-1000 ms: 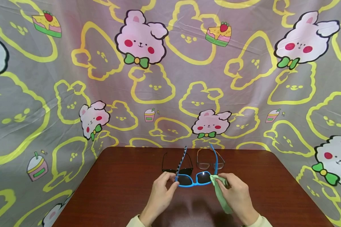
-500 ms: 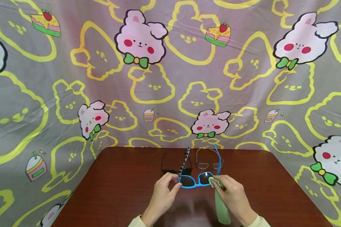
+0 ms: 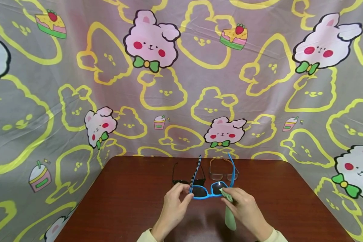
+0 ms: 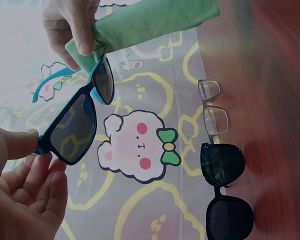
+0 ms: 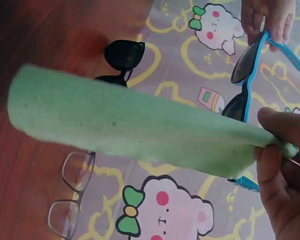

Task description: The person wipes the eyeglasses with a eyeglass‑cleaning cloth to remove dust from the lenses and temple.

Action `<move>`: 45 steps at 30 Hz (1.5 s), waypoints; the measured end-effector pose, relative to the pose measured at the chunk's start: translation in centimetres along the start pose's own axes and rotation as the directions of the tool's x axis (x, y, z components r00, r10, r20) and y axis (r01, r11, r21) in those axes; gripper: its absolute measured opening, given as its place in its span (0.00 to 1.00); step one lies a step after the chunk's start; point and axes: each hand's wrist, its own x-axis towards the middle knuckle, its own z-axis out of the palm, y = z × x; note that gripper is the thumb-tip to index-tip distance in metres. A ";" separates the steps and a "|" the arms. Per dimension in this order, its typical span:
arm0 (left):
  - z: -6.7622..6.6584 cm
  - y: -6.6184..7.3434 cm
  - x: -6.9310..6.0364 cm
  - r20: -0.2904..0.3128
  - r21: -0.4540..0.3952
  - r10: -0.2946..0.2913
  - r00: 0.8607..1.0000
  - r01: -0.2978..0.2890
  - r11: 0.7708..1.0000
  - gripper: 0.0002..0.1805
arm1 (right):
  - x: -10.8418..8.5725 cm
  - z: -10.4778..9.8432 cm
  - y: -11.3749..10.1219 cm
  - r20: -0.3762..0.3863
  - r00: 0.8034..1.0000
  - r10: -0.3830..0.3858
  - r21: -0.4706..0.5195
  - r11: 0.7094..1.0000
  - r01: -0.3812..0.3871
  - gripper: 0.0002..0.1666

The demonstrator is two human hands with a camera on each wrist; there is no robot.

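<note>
Blue-framed sunglasses [image 3: 210, 195] with dark lenses are held above the table, both arms unfolded and pointing away. My left hand [image 3: 174, 205] pinches them at the left hinge corner between thumb and fingers. A green cloth [image 3: 230, 218] is pinched in my right hand [image 3: 245, 205], touching the right lens near its outer lower part; its loose end hangs down. In the left wrist view, the sunglasses [image 4: 72, 132] show their dark lenses, and the cloth [image 4: 155, 27] lies over the far end. In the right wrist view, the cloth [image 5: 130, 122] covers part of the frame.
Behind the held pair, black sunglasses [image 3: 199, 182] and clear-lens glasses [image 3: 217, 176] with brownish arms lie on the dark red-brown table [image 3: 124, 195]. A patterned curtain [image 3: 181, 80] stands around the table's back and sides.
My right hand has moved left with the cloth, from the outer edge of the right lens further onto it. The sunglasses have shifted slightly to the right since the earliest frame.
</note>
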 end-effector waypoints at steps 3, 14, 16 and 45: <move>0.0 0.0 0.1 -0.010 -0.001 0.000 1.000 0.000 1.000 0.11 | -0.1 0.0 0.1 0.028 1.000 -0.001 0.020 1.000 0.001 0.25; 0.1 0.0 0.0 -0.019 -0.025 -0.016 1.000 0.015 1.000 0.12 | 0.0 0.0 0.3 -0.004 0.991 -0.132 -0.021 0.991 0.132 0.22; 0.1 0.1 0.0 -0.014 -0.026 -0.021 1.000 0.020 0.999 0.11 | 0.1 -0.1 0.3 0.002 0.989 -0.151 -0.029 0.988 0.151 0.22; 0.8 0.2 -0.1 -0.074 0.001 0.177 0.981 -0.177 0.984 0.13 | 0.3 0.9 -0.6 -0.004 0.985 -0.174 -0.111 0.979 0.173 0.20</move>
